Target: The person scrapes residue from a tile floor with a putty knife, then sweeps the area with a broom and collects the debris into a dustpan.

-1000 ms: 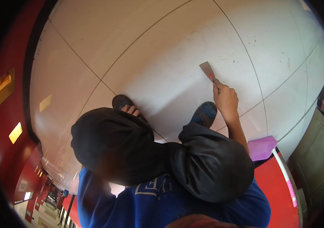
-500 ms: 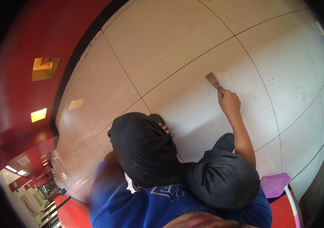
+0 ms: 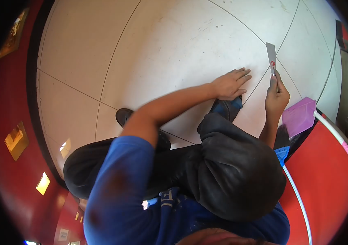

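My right hand [image 3: 277, 96] is closed round the handle of a flat metal scraper [image 3: 271, 55], whose blade points up and away over the tiles. My left hand [image 3: 231, 83] reaches across my body, fingers spread and holding nothing, just beyond the toe of a dark shoe [image 3: 227, 107]. Whether its palm touches the pale tiled floor [image 3: 174, 53] I cannot tell.
At the right, a pink dustpan [image 3: 300, 115] with a white and pink handle lies by a red surface [image 3: 325, 171]. Beside it is a broom [image 3: 282, 151] with dark bristles and a blue head. A red wall [image 3: 14, 179] with lit openings runs along the left.
My left arm has come into view and stretched across to the right. The scraper, in my right hand, is now farther right with its blade more upright. The view has turned, and the broom now shows.
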The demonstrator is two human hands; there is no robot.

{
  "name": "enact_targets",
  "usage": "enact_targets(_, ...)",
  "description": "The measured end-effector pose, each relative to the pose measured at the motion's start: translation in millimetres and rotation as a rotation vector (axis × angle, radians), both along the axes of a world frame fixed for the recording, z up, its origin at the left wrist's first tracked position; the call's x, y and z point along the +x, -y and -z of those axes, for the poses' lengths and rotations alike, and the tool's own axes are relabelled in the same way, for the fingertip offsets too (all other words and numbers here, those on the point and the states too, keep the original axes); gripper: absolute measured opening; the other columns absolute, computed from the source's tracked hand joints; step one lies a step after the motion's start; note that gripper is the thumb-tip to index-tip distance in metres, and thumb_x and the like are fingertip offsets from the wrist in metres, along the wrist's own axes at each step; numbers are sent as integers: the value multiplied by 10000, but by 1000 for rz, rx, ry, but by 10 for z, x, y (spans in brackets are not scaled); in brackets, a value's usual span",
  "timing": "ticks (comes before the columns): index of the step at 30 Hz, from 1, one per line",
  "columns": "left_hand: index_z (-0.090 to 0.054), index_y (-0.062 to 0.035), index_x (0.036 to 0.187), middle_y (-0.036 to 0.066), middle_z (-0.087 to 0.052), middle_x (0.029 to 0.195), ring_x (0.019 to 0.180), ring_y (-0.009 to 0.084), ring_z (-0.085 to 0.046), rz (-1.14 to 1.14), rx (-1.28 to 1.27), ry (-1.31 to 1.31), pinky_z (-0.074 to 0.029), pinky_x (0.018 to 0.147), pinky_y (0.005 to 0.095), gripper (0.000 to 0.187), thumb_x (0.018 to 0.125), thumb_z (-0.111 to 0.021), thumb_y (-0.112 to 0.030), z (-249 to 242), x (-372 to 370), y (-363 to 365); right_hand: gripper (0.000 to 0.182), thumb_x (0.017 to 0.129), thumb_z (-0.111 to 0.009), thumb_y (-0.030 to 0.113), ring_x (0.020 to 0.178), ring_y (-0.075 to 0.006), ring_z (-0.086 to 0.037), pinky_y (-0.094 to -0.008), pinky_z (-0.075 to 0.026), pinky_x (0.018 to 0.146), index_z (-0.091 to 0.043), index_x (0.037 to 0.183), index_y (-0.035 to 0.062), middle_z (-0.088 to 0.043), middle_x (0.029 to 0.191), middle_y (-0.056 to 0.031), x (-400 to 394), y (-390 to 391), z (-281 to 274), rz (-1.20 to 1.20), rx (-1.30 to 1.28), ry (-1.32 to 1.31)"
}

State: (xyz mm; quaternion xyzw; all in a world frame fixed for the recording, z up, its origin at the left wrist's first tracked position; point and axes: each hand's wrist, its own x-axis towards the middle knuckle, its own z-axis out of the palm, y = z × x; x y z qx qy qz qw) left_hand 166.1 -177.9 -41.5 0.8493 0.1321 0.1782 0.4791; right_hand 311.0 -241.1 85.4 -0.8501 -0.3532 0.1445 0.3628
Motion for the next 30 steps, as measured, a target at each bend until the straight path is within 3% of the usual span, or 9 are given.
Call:
enact_targets(4, -361, -44, 1447, 207, -281, 1531, 1428, 353, -253, -10, 239, -176, -196, 1182, 461, 674, 956, -419, -501, 504, 231, 250, 292, 959, -553, 111, 545, -19, -353, -223, -285, 486, -647, 1211, -2, -462, 603, 48, -14, 208, -27, 43, -78, -33)
enact_targets(8, -395, -305, 1453, 23, -275, 1571, 1445, 284, -241, -225, 575, -436, -157, 1151, 597, 602, 922, -426, -586, 570, -211, -631, 289, 962, -556, 119, 539, -25, -326, -226, -260, 480, -650, 1212, 9, -415, 601, 58, -41, 73, -42, -18, -79, -59)
enact_targets(13, -275, -274, 1514, 60, -177, 1602, 1467, 328, -151, -953, 588, -855, -131, 1143, 617, 662, 944, -357, -600, 714, -1847, -2064, 281, 964, -568, 129, 542, -29, -294, -228, -237, 481, -656, 1207, 19, -355, 608, 72, -124, -173, -60, -115, -47, -49)
enact_targets(16, -227, -75, 1517, 191, -157, 1585, 1462, 394, -106, -1504, 206, -1071, -148, 1111, 657, 763, 951, -406, -553, 494, -2405, -2365, 271, 964, -573, 132, 547, -37, -296, -235, -243, 483, -664, 1197, 27, -356, 606, 68, -104, -171, -24, -129, -27, -90)
enact_targets(19, -237, 4, 1493, 230, -155, 1574, 1461, 400, -101, -1342, 534, -713, -155, 1094, 677, 785, 948, -438, -524, 546, -1846, -2194, 276, 966, -572, 172, 566, -54, -347, -242, -310, 512, -666, 1194, 47, -426, 608, 23, -106, -142, -8, -69, -179, -73)
enact_targets(21, -255, -81, 1511, 259, -198, 1551, 1440, 422, -173, -885, 569, -547, -180, 1104, 656, 771, 923, -477, -529, 471, -816, -1717, 278, 965, -572, 182, 570, -59, -358, -245, -325, 521, -668, 1195, 58, -431, 612, 13, -9, -44, 119, -81, -201, -44)
enact_targets(24, -323, -287, 1490, 69, -265, 1572, 1433, 345, -255, -174, 638, -290, -186, 1124, 633, 653, 917, -443, -576, 492, 159, -1091, 285, 960, -574, 189, 572, -69, -379, -257, -343, 529, -667, 1208, 82, -414, 607, 3, 45, -21, 146, -149, -272, -39)
enact_targets(27, -351, -315, 1474, 54, -279, 1568, 1434, 303, -265, -198, 621, -403, -169, 1132, 630, 625, 918, -434, -587, 647, 95, -1360, 289, 959, -574, 186, 570, -71, -379, -257, -346, 534, -663, 1215, 85, -399, 604, 10, 93, -23, 35, -96, -286, 26)
enact_targets(30, -354, -284, 1478, 53, -276, 1568, 1445, 310, -226, -715, 650, -649, -151, 1136, 632, 622, 936, -395, -588, 670, -859, -2284, 293, 958, -575, 186, 581, -72, -390, -261, -356, 546, -660, 1219, 84, -431, 611, -1, 44, 47, -41, -2, -349, -12)
